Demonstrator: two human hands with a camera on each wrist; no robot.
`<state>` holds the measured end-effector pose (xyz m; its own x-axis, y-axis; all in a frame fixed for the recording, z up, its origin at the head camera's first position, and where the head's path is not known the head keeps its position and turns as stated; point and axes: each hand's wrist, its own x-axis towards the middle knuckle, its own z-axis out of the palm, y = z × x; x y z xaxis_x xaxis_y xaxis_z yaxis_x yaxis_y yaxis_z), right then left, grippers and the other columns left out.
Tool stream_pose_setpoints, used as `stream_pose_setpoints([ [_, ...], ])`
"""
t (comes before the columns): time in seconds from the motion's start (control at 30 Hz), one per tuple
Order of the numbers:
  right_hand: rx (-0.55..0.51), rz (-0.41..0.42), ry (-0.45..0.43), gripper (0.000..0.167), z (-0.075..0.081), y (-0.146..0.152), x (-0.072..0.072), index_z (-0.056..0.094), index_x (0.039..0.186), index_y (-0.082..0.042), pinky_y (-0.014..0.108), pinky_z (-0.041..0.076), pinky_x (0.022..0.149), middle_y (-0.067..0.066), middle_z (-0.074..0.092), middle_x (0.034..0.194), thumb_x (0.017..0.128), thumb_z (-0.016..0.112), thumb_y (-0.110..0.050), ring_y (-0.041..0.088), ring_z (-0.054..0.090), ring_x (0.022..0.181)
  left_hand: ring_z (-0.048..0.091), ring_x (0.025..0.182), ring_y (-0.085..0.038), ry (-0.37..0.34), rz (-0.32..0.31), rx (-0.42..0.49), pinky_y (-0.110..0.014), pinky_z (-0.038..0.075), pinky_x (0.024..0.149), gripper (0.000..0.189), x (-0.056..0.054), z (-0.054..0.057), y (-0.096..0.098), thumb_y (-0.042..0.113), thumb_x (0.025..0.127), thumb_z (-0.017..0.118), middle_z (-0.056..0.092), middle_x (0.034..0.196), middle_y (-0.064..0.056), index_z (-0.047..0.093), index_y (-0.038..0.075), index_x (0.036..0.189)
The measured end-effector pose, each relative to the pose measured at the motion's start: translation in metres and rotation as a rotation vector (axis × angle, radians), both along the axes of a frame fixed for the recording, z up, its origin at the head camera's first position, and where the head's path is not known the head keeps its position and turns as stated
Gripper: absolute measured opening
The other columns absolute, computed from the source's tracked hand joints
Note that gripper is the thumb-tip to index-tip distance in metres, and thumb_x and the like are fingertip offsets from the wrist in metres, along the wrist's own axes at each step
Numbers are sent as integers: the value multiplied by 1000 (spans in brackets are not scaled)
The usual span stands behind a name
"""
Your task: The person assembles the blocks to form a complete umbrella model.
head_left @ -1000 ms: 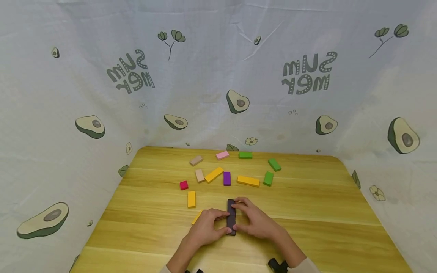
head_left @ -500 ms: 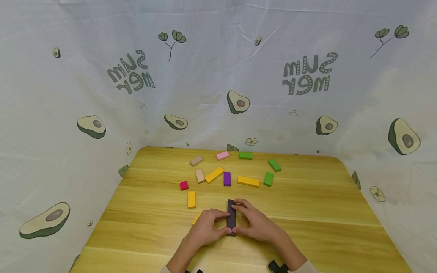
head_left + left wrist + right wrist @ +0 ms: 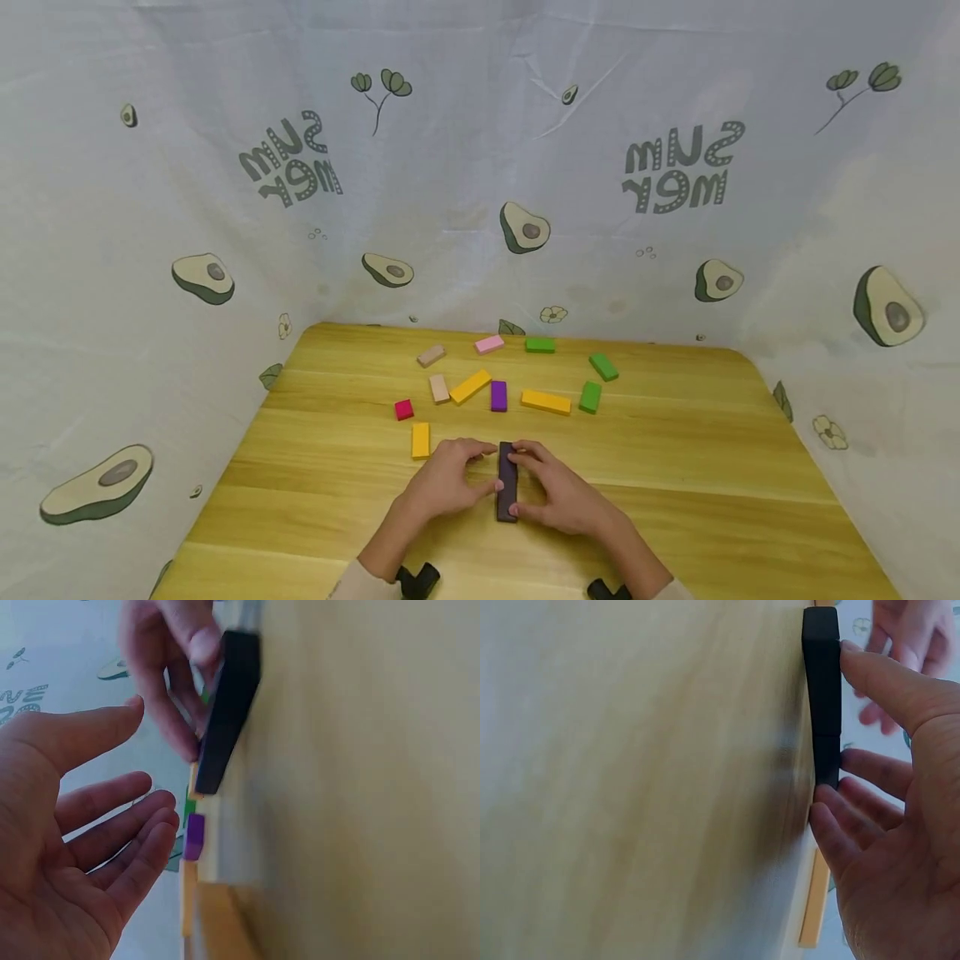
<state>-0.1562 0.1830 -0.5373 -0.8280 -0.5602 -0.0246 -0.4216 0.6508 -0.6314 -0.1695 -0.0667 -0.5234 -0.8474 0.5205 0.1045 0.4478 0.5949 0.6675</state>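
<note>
two black blocks (image 3: 507,492) end to end near the middle of the surface (image 3: 675,433), right hand (image 3: 566,498) touching their right side, left hand (image 3: 442,479) loose just off the left, colourful blocks (image 3: 498,397) kinda strewn farther back

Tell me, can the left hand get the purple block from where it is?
Probably yes: the left hand holds nothing, and no other block lies between it and the purple block. It would just need to reach forward.
</note>
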Motion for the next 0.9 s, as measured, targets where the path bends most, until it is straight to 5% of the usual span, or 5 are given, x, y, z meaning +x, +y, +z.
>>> stream_pose_setpoints([
  [0.27,16,-11,-8,76,0,1,1,52,151,-13,59,43,114,9,40,160,91,73,-54,33,45,146,68,121,-28,73,-10,-60,-42,57,101,59,-58,23,3,38,93,77,65,142,-6,62,12,144],
  [0.43,15,-7,-9,76,1,0,0,53,151,-12,58,43,114,8,40,160,91,74,-53,32,45,145,69,118,-25,52,-8,-116,-39,58,101,70,-88,22,6,41,90,80,61,148,-3,56,15,149],
  [0.7,5,-5,-19,76,0,-2,2,52,152,-12,59,41,116,8,39,160,91,74,-53,32,44,147,62,100,-22,0,-13,-152,-35,54,89,76,-109,3,10,41,87,83,69,123,-9,53,13,151],
  [0.9,-3,-4,-9,75,0,-1,1,52,152,-13,58,41,116,6,39,161,91,74,-52,31,43,147,64,107,-18,21,26,-162,-36,55,99,70,-117,-2,16,36,86,85,68,133,-5,59,9,145],
])
